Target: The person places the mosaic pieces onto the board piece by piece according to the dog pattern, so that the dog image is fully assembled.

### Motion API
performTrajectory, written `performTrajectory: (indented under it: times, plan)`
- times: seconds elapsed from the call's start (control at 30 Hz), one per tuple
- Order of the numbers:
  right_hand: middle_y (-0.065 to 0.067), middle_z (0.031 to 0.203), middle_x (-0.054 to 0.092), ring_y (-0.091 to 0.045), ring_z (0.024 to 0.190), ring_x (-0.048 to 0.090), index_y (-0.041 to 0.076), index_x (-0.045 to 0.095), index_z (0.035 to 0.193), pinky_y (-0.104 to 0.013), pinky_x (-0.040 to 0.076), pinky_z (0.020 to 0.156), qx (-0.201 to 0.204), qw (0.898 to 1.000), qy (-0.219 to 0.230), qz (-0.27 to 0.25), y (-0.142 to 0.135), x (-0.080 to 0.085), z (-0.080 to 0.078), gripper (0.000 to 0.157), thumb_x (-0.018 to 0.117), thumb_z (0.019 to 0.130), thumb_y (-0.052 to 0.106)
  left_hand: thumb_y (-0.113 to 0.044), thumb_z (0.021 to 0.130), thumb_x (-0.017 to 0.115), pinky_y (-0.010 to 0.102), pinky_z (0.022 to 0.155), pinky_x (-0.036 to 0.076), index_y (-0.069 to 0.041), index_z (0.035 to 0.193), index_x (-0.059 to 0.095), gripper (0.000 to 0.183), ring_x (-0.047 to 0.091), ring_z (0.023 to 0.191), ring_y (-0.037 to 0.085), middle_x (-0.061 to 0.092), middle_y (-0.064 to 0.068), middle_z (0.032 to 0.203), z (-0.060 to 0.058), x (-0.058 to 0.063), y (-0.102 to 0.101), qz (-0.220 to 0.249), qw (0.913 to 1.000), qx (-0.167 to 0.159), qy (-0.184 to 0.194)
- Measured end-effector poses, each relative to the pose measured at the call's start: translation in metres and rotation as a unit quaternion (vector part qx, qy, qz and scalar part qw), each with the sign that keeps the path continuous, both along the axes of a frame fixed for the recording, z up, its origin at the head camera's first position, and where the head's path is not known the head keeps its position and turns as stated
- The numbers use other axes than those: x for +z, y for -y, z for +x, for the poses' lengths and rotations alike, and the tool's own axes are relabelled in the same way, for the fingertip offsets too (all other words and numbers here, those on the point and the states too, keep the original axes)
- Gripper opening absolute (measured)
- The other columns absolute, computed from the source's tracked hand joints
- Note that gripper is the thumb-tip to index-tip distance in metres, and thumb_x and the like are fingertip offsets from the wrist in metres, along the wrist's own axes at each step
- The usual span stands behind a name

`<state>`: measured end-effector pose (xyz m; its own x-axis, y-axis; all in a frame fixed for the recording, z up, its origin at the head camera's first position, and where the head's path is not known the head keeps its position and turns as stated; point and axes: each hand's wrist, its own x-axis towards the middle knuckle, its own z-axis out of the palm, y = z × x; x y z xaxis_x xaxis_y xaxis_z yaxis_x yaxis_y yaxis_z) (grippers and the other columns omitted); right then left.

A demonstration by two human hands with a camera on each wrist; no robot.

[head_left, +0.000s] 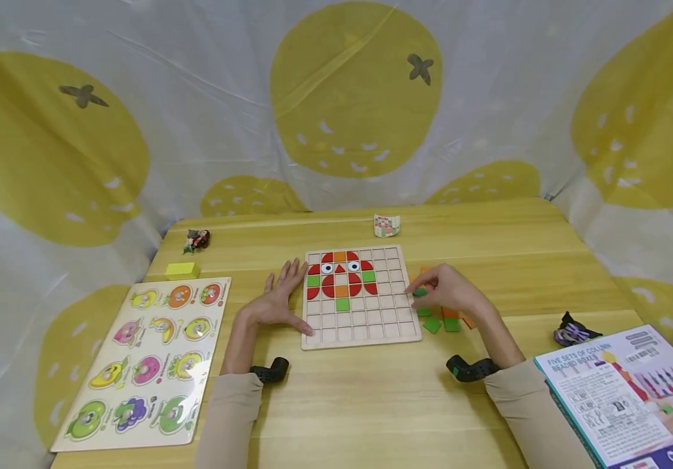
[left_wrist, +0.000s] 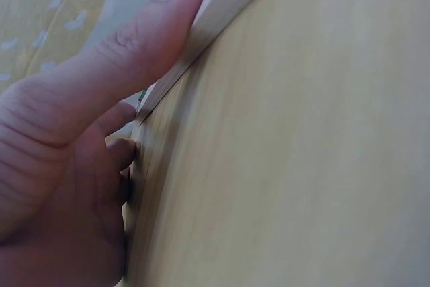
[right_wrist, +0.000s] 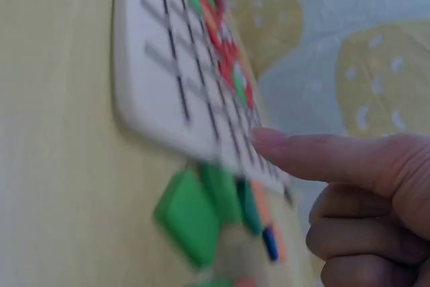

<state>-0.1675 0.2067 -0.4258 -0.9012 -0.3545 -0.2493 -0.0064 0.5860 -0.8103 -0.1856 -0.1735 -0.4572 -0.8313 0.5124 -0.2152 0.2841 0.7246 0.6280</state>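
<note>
A person in tan sleeves works at a pale wooden desk (head_left: pixel 359 404). The left hand (head_left: pixel 274 303) is spread wide, thumb on the near left corner of a square grid board (head_left: pixel 365 329) and fingertips at its left edge. The board lies flat between the two hands, part filled with red, green and orange tiles (head_left: pixel 355 286) and two white eye discs (head_left: pixel 354 266). The right hand (head_left: pixel 450 286) hovers by the board's right edge, one finger extended, others curled; I cannot tell whether it holds a tile. Loose green and orange tiles (head_left: pixel 452 324) lie beneath and just beside it. Left of the left hand sit a fruit puzzle (head_left: pixel 166 440) and a yellow block (head_left: pixel 182 270); well right of the right hand, a printed box (head_left: pixel 623 384). Beyond both hands stands a small patterned card (head_left: pixel 386 226).
</note>
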Motion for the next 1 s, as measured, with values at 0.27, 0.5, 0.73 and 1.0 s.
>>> performTrajectory:
  times: [0.27,0.5,0.73,1.0]
  plan:
    - [0.007,0.052,0.037,-0.008,0.05,0.027,0.004,0.077,0.097,-0.023,0.027,0.049,-0.014,0.999,0.038,-0.015,-0.03,-0.021,-0.006,0.026,0.082,0.076,0.019,-0.045,0.055,0.092,0.06,0.117,-0.015,-0.017,0.157,0.002,0.139,-0.018,0.15,0.032,-0.012,0.012,0.163,-0.003,0.003,0.0,0.007,0.9999,0.005,0.009]
    - [0.005,0.056,0.028,-0.012,0.052,0.026,0.007,0.074,0.101,-0.024,0.026,0.049,-0.086,0.996,0.026,0.004,-0.032,-0.017,-0.009,0.03,0.082,0.076,0.022,-0.047,0.055,0.091,0.061,0.116,-0.015,-0.015,0.157,0.001,0.14,-0.017,0.15,0.034,-0.013,0.013,0.163,-0.004,0.002,0.0,0.001,1.0,-0.004,0.001]
    - [0.005,0.056,0.031,-0.01,0.051,0.028,0.002,0.071,0.103,-0.024,0.029,0.048,-0.065,0.998,0.014,0.016,-0.034,-0.01,-0.009,0.034,0.083,0.075,0.016,-0.049,0.054,0.09,0.061,0.117,-0.014,-0.015,0.157,0.001,0.14,-0.017,0.15,0.033,-0.012,0.013,0.163,-0.006,0.003,-0.001,0.003,1.0,-0.002,-0.003]
    - [0.002,0.057,0.029,-0.013,0.052,0.026,0.015,0.076,0.097,-0.023,0.026,0.049,-0.019,1.0,-0.018,-0.009,0.02,0.0,0.005,0.024,0.083,0.075,0.021,-0.052,0.053,0.09,0.062,0.117,-0.012,-0.015,0.157,0.002,0.141,-0.015,0.15,0.034,-0.011,0.013,0.163,-0.002,-0.001,-0.001,-0.009,1.0,-0.002,-0.004]
